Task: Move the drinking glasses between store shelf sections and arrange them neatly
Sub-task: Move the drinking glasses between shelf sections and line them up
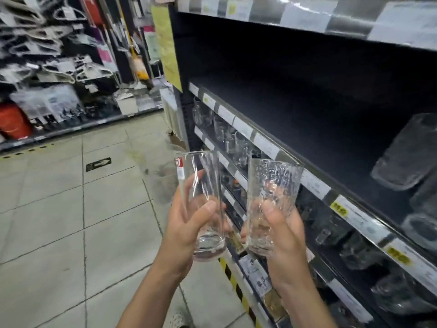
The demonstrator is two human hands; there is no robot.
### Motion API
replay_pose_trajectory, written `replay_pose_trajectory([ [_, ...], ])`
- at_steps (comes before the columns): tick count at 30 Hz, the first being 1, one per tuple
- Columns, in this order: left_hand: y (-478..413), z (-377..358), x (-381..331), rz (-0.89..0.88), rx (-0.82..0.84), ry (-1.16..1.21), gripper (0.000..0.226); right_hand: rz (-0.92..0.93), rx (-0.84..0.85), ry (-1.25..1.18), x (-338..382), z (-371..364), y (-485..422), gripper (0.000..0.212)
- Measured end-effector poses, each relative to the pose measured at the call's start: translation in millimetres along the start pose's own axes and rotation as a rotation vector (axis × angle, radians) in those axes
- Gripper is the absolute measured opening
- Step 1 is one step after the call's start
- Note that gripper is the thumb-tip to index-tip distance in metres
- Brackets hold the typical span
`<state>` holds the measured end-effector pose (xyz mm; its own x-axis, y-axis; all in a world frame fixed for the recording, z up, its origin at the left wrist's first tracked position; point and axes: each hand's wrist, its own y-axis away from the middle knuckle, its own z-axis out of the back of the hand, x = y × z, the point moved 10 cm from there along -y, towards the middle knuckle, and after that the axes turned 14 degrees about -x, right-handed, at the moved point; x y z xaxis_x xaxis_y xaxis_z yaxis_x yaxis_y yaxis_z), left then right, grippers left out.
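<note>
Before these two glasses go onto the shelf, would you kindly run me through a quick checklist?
1. Left hand has a firm grip on the smooth glass: ok.
2. Right hand has a firm grip on the textured glass: ok.
3. The two glasses are apart, not knocking: ok.
4. Free space on the dark shelf: ok, its left stretch is bare.
5. Glasses already on the shelf stand neatly: cannot tell, blurred.
6. Both held glasses free of chips: cannot tell.
</note>
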<state>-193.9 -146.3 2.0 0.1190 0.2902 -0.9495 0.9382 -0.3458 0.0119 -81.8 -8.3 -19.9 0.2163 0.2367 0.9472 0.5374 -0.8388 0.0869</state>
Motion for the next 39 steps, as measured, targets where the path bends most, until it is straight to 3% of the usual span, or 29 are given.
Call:
replay_pose_trajectory([
  [7, -93.1, 77.1, -17.1, -0.025, -0.111, -0.008, 0.078, -0.033, 0.067, 0.002, -35.7, -111.4, -34.7, 0.084],
  [11, -162.8, 106.3, -26.3, -0.009, -0.074, -0.002, 0.078, -0.037, 0.065, 0.010, -51.0, -176.5, -67.6, 0.089],
  [18, -277.8, 128.4, -37.2, 0.041, 0.057, -0.048, 0.081, -0.015, -0.091, 0.051, -72.5, -253.5, -132.9, 0.084],
  [23, -347.1, 121.3, -35.5, 0.084, 0.117, -0.072, 0.088, -0.040, -0.214, 0.052, -81.7, -275.5, -184.4, 0.107],
  [27, -394.8, 95.9, -35.1, 0.078, 0.189, -0.105, 0.074, 0.032, -0.248, 0.053, -70.6, -289.9, -228.7, 0.101],
  [39, -520.7, -19.9, -37.8, -0.026, 0.430, -0.277, 0.075, 0.226, -0.351, 0.114, -10.8, -312.2, -336.5, 0.068],
])
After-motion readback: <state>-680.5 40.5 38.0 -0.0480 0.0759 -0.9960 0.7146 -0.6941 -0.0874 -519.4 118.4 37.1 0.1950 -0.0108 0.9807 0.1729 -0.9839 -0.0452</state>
